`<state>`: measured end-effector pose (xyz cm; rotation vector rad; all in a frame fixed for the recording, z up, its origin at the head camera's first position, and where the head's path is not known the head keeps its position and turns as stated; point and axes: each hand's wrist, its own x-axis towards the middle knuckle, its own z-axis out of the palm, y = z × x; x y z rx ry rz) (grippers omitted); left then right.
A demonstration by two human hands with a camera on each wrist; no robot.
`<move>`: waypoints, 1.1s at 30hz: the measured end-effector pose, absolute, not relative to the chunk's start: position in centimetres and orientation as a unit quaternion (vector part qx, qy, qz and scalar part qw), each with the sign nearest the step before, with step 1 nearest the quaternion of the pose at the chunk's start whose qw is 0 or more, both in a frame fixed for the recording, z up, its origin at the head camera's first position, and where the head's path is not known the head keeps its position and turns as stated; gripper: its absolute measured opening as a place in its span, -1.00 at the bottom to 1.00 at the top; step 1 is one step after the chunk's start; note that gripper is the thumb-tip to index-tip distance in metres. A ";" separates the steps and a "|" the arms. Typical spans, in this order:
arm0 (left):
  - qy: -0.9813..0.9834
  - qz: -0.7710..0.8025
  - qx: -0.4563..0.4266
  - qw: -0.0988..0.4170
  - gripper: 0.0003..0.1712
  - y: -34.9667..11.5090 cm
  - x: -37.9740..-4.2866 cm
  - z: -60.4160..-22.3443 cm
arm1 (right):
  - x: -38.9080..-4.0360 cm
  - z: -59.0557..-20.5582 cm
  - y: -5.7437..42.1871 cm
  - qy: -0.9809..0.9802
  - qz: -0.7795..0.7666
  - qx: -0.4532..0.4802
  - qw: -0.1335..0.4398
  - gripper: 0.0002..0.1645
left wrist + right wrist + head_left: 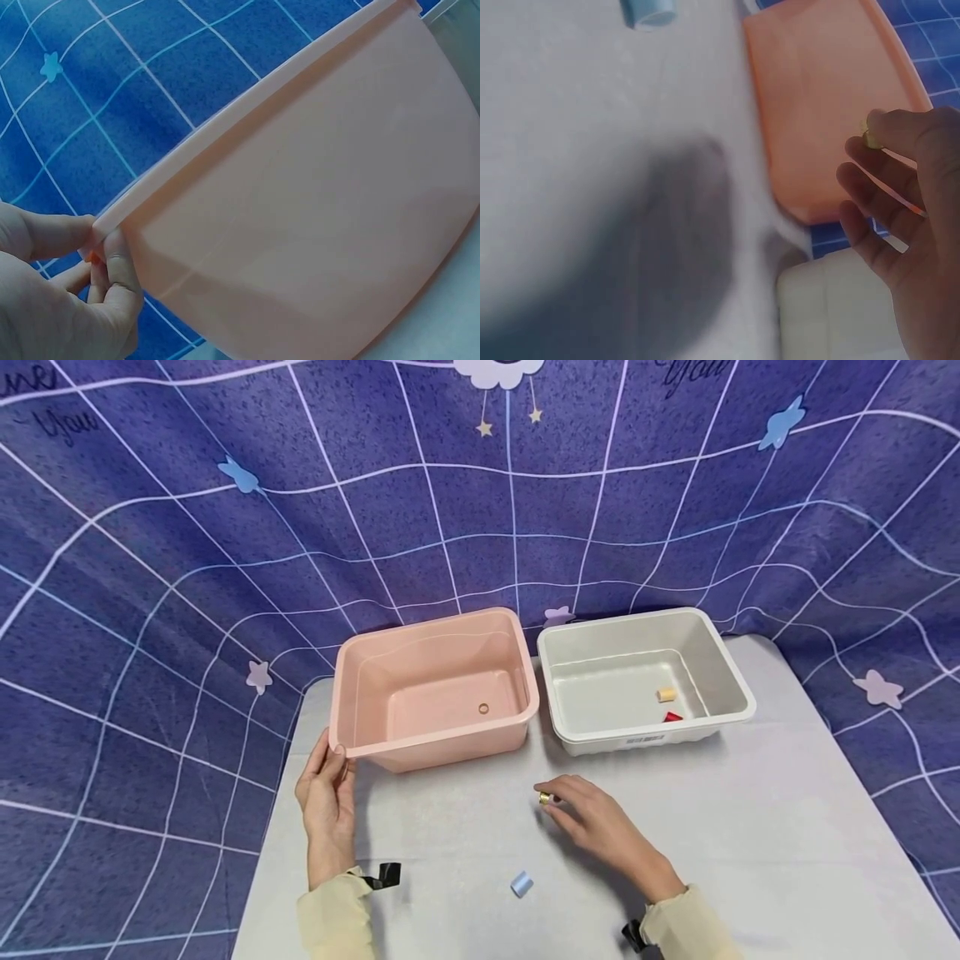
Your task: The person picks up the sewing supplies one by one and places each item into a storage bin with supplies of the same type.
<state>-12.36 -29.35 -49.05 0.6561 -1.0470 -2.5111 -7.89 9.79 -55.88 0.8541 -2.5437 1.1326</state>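
Observation:
My left hand (327,802) grips the front left corner of the pink plastic bin (442,750). In the left wrist view its thumb lies over the rim, with fingers underneath. A small gold-coloured piece (543,797) is pinched between thumb and forefinger of my right hand (600,827), in front of the gap between the two bins. The other fingers of that hand spread loosely in the right wrist view. Inside the pink bin lies a small brownish ring (483,708). On the table in front sits a light blue cylinder (521,883), left of the right forearm.
Right of the pink bin stands a white plastic bin (600,740) with a yellow cylinder (666,694) and a red piece (672,717) inside. Both bins rest at the back of the pale table (450,827), before a blue patterned curtain (465,510).

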 end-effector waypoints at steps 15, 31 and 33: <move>-0.381 -0.877 0.242 0.164 -0.33 -29.5 -12.6 -49.2 | -9.0 -54.7 9.0 -0.868 0.384 0.299 0.095 -0.61; -0.377 -0.880 0.237 0.167 -0.32 -29.5 -12.6 -49.3 | -10.4 -53.3 8.4 -0.859 0.381 0.324 0.114 -0.59; -0.379 -0.879 0.237 0.164 -0.31 -29.5 -12.6 -49.3 | -10.5 -53.1 8.4 -0.860 0.378 0.325 0.110 -0.59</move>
